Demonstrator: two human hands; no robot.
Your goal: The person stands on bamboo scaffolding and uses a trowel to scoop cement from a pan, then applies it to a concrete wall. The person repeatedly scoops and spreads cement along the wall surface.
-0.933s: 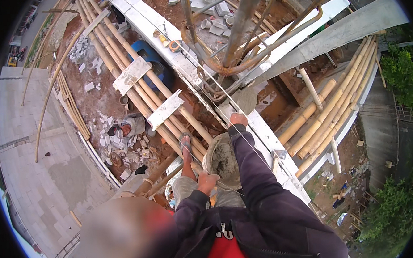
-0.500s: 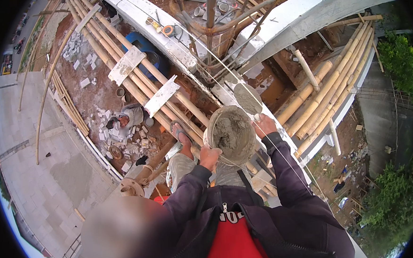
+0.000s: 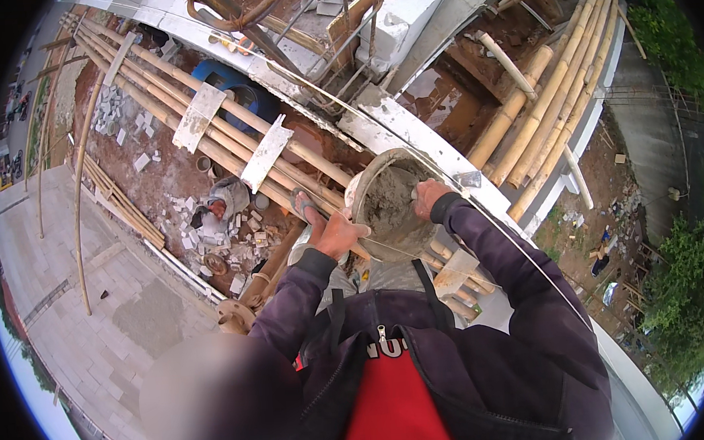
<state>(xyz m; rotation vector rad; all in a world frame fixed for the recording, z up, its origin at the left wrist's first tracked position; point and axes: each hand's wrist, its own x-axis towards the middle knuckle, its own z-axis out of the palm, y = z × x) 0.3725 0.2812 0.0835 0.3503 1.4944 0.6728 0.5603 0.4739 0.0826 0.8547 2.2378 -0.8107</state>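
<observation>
A round bucket (image 3: pixel 373 170) of wet grey mortar (image 3: pixel 391 197) is in front of my body, tilted, with its mouth toward me. My left hand (image 3: pixel 338 235) is closed at its left side, thumb toward the rim. My right hand (image 3: pixel 429 198) grips the opposite rim. A thin line crosses the bucket's near part; I cannot tell whether it is the handle. Just beyond my right hand, a small flat grey thing (image 3: pixel 469 180) lies on the white block wall (image 3: pixel 382 117), too small to name surely.
My sandalled foot (image 3: pixel 308 206) stands by bamboo poles (image 3: pixel 227 159) bridged by short boards (image 3: pixel 267 154). A taut string (image 3: pixel 493 223) runs along the wall. Rebar (image 3: pixel 348 27) rises beyond it. Far below, another person (image 3: pixel 216 208) is among broken blocks; a blue drum (image 3: pixel 244 97) stands nearby.
My right hand has left a mortar-covered trowel and come onto the bucket's right rim. The bucket has tilted, and my left hand has moved up along its side. The view has shifted.
</observation>
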